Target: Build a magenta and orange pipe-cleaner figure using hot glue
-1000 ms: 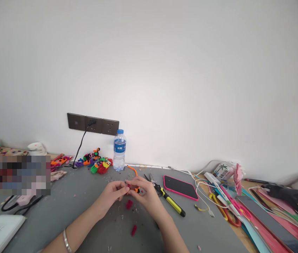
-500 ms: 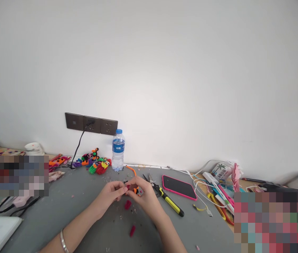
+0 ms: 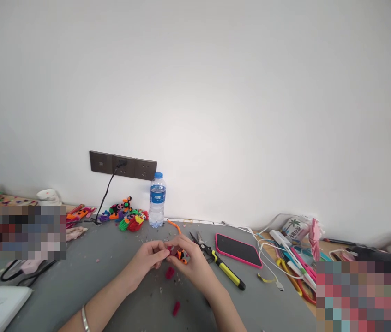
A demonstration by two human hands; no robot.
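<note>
My left hand and my right hand meet above the grey table, fingertips pinched together. Between them is a small fuzzy pipe-cleaner piece, orange and black with some crimson at my left fingertips; the fingers hide most of it. Two short crimson fuzzy pieces lie below the hands, a nearer one and a farther one. Just right of my right hand rest pliers with yellow-and-black handles, their jaws apart. An orange pipe cleaner lies behind the hands.
A water bottle stands against the wall beside several colourful pipe-cleaner figures. A pink-cased phone lies to the right, near white cables. At the left front is a white box-like device. Small scraps litter the grey table.
The view has shifted slightly, so everything sits a little lower and to the right. Both hands keep their pinch on the pipe-cleaner piece, with only slight finger movement.
</note>
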